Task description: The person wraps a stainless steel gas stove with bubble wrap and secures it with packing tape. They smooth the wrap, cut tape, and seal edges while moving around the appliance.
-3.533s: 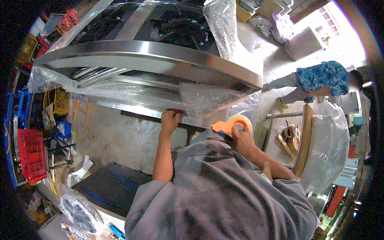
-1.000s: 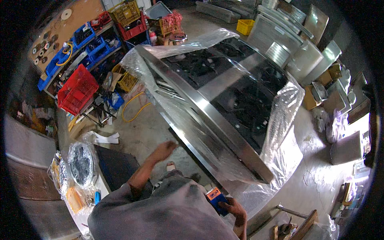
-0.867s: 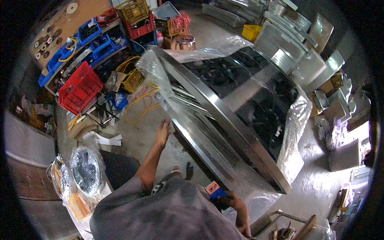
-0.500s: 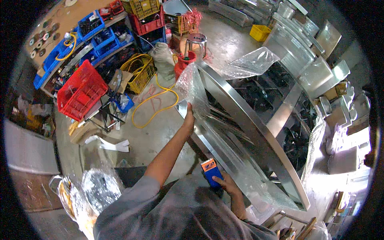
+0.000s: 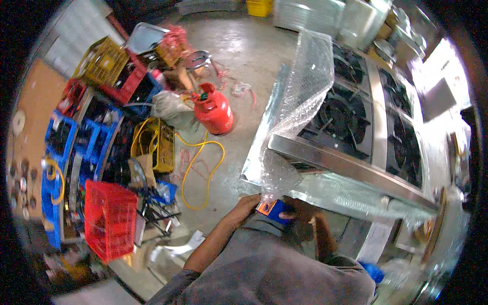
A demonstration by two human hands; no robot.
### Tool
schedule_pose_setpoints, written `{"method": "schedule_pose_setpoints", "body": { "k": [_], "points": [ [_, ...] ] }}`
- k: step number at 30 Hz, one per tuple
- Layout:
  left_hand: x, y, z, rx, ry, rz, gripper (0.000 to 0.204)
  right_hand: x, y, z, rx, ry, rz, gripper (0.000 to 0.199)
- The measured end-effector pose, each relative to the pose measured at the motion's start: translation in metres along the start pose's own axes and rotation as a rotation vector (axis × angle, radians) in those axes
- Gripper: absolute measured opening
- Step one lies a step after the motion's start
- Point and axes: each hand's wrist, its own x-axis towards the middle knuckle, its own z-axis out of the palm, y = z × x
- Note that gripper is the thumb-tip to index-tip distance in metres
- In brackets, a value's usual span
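My right hand (image 5: 299, 209) grips a blue-and-orange handheld item (image 5: 275, 210) near the stove's (image 5: 356, 166) front left corner — likely light, stiff; hold its blue body. Left hand (image 5: 247, 203): grasp unclear, beside bubble wrap (image 5: 309, 76) draping that corner — probably soft, slippery.

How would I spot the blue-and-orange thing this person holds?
Find the big steel stove on the right, partly draped in bubble wrap. Below its near left corner, the right hand grips a boxy thing, the left hand close by. Its blue body and orange end set it apart from the clear bubble wrap and gray shirt beside it.
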Motion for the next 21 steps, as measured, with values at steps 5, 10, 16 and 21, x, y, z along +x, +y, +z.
{"method": "schedule_pose_setpoints", "body": {
  "k": [5, 10, 16, 21],
  "points": [
    [0.007, 0.051, -0.042, 0.075, -0.091, -0.180, 0.046, 0.010, -0.049, 0.029, 0.232, 0.184, -0.074, 0.088],
    [0.034, 0.077, -0.079, 0.228, -0.377, -0.217, 0.038, 0.014, -0.067, 0.092, 0.028, 0.511, 0.051, 0.075],
    [0.053, 0.090, -0.072, 0.702, -0.686, -0.384, 0.026, 0.016, -0.130, 0.216, 0.370, 1.067, 0.176, 0.069],
    [0.068, 0.047, -0.028, 1.531, -1.102, 0.037, 0.017, 0.056, -0.160, 0.319, 1.222, 1.402, 0.152, 0.060]
  ]
}}
